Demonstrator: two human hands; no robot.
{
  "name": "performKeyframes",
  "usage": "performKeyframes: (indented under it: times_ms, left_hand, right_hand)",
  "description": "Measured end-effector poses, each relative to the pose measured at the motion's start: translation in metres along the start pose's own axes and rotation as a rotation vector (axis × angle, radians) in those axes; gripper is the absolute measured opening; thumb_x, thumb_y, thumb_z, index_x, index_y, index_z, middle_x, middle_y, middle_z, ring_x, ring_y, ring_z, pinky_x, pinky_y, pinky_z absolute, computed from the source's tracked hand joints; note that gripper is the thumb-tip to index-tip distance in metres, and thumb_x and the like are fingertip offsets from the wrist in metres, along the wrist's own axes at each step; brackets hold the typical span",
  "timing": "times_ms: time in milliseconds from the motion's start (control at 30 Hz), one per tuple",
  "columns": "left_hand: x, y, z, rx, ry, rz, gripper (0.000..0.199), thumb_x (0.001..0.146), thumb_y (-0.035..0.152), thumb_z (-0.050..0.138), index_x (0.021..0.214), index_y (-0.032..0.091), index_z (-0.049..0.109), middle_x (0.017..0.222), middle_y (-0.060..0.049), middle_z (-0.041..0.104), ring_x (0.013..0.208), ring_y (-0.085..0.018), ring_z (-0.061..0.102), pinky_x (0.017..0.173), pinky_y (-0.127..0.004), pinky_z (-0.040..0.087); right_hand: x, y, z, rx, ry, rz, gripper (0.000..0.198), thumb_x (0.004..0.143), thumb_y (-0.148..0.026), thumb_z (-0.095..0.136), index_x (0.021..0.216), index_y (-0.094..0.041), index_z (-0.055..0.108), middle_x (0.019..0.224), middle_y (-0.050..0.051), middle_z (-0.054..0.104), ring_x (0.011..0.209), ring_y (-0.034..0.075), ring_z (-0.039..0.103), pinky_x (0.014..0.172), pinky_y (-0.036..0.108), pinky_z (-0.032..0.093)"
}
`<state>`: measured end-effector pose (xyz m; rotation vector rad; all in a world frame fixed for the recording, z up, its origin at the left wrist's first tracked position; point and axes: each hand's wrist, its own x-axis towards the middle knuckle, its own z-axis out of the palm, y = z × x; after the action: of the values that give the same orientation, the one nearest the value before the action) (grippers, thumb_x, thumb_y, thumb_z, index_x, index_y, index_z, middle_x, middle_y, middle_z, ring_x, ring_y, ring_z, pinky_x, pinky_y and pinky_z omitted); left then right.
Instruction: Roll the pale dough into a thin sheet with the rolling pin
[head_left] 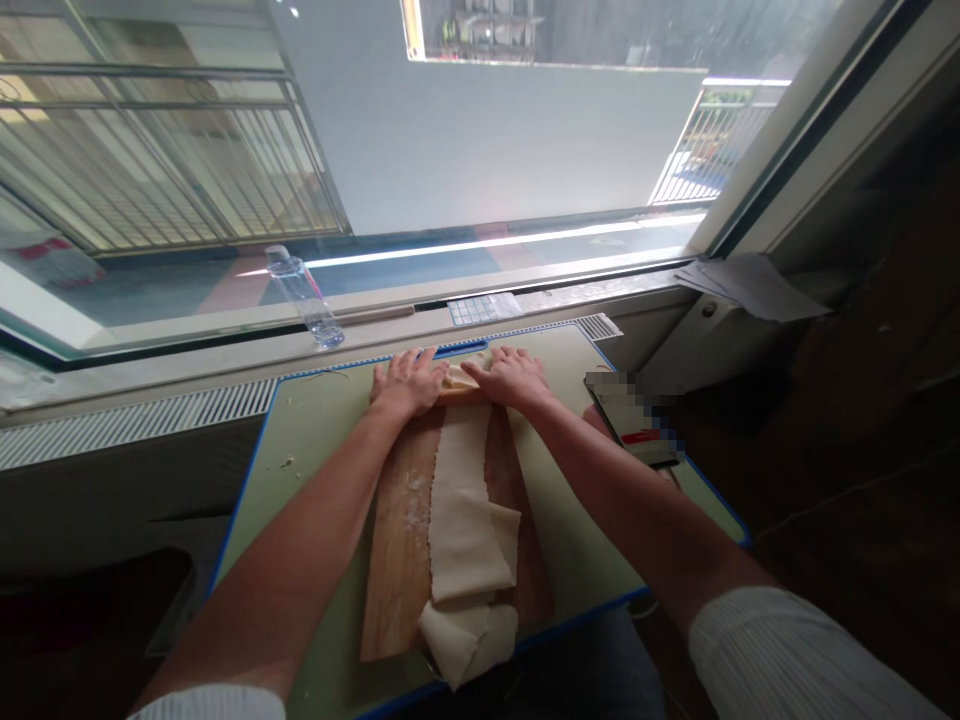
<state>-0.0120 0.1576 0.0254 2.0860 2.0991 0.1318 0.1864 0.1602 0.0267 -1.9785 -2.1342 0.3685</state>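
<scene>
A long pale strip of dough [466, 500] runs down a wooden board [397, 545]. Its near end is folded over itself and hangs past the board's near edge. At the far end, my left hand [407, 382] lies palm down with its fingers spread forward. My right hand [512, 377] is likewise palm down, fingers stretched out, on the other side of the strip. Between them a wooden bar, which looks like a rolling pin [459, 397], crosses the dough; its ends are hidden under my palms. More dough bulges just beyond it.
The board rests on a green folding table [300, 440] with a blue rim. A phone-like device [634, 420], partly blurred, lies at the right. A clear bottle [307, 300] and a calculator-like pad [484, 308] stand along the windowsill. Papers [750, 285] lie at the sill's right end.
</scene>
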Motion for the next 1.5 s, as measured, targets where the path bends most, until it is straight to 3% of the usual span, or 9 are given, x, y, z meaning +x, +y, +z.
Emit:
performKeyframes:
  times_ms: [167, 400, 733, 967, 1067, 1200, 1367, 1500]
  left_hand:
    - [0.008, 0.000, -0.002, -0.022, -0.020, -0.002, 0.078, 0.104, 0.068, 0.019, 0.170, 0.029, 0.036, 0.179, -0.009, 0.030, 0.163, -0.036, 0.030, 0.131, -0.067, 0.020]
    - [-0.013, 0.003, 0.001, 0.050, 0.038, 0.016, 0.074, 0.105, 0.065, 0.023, 0.168, 0.030, 0.040, 0.177, -0.009, 0.036, 0.161, -0.034, 0.034, 0.131, -0.061, 0.023]
    - [-0.072, 0.005, 0.009, 0.072, 0.158, 0.070, 0.068, 0.109, 0.057, 0.024, 0.163, 0.025, 0.049, 0.172, -0.011, 0.044, 0.159, -0.031, 0.040, 0.130, -0.061, 0.028]
    - [-0.135, 0.000, 0.020, 0.069, 0.208, 0.126, 0.066, 0.109, 0.055, 0.027, 0.163, 0.023, 0.050, 0.169, -0.011, 0.049, 0.159, -0.029, 0.041, 0.131, -0.055, 0.030]
    - [-0.152, -0.002, 0.019, 0.028, 0.186, 0.151, 0.064, 0.110, 0.055, 0.027, 0.159, 0.025, 0.054, 0.169, -0.008, 0.049, 0.160, -0.028, 0.041, 0.132, -0.055, 0.029]
    - [-0.143, 0.000, 0.017, -0.014, 0.171, 0.125, 0.061, 0.112, 0.048, 0.023, 0.151, 0.023, 0.063, 0.166, -0.007, 0.054, 0.158, -0.027, 0.043, 0.131, -0.054, 0.032]
    - [-0.110, 0.007, 0.022, 0.053, 0.256, 0.040, 0.065, 0.109, 0.041, 0.029, 0.169, 0.016, 0.039, 0.171, -0.012, 0.045, 0.158, -0.031, 0.042, 0.129, -0.053, 0.034]
    - [-0.088, 0.009, 0.020, 0.082, 0.229, 0.014, 0.064, 0.108, 0.043, 0.030, 0.168, 0.021, 0.042, 0.172, -0.010, 0.044, 0.158, -0.032, 0.041, 0.129, -0.055, 0.033]
  right_hand:
    - [0.007, 0.001, -0.001, 0.009, -0.006, -0.003, 0.093, 0.098, -0.086, 0.033, 0.159, -0.018, 0.053, 0.164, 0.018, 0.052, 0.150, 0.040, 0.045, 0.120, 0.060, 0.034]
    - [-0.013, -0.003, 0.001, -0.020, 0.044, 0.006, 0.086, 0.100, -0.079, 0.038, 0.158, -0.018, 0.054, 0.163, 0.018, 0.054, 0.148, 0.038, 0.046, 0.120, 0.056, 0.034]
    - [-0.071, -0.006, 0.011, -0.092, 0.203, -0.042, 0.070, 0.107, -0.065, 0.039, 0.152, -0.015, 0.059, 0.159, 0.020, 0.057, 0.146, 0.038, 0.046, 0.123, 0.058, 0.028]
    - [-0.122, 0.001, 0.014, -0.058, 0.161, -0.101, 0.068, 0.110, -0.063, 0.036, 0.157, -0.018, 0.055, 0.167, 0.016, 0.050, 0.157, 0.038, 0.036, 0.128, 0.062, 0.018]
    - [-0.135, 0.002, 0.012, -0.050, 0.132, -0.121, 0.065, 0.109, -0.061, 0.038, 0.152, -0.018, 0.061, 0.166, 0.016, 0.050, 0.159, 0.038, 0.034, 0.129, 0.065, 0.014]
    - [-0.128, -0.004, 0.010, -0.064, 0.116, -0.118, 0.065, 0.110, -0.059, 0.034, 0.154, -0.019, 0.060, 0.168, 0.015, 0.048, 0.159, 0.040, 0.033, 0.128, 0.068, 0.014]
    - [-0.099, -0.009, 0.015, -0.084, 0.142, -0.102, 0.070, 0.110, -0.058, 0.032, 0.166, -0.018, 0.045, 0.175, 0.013, 0.038, 0.161, 0.040, 0.028, 0.129, 0.068, 0.013]
    - [-0.077, -0.009, 0.014, -0.054, 0.127, -0.074, 0.074, 0.108, -0.064, 0.034, 0.167, -0.021, 0.044, 0.175, 0.011, 0.039, 0.160, 0.039, 0.030, 0.129, 0.064, 0.017]
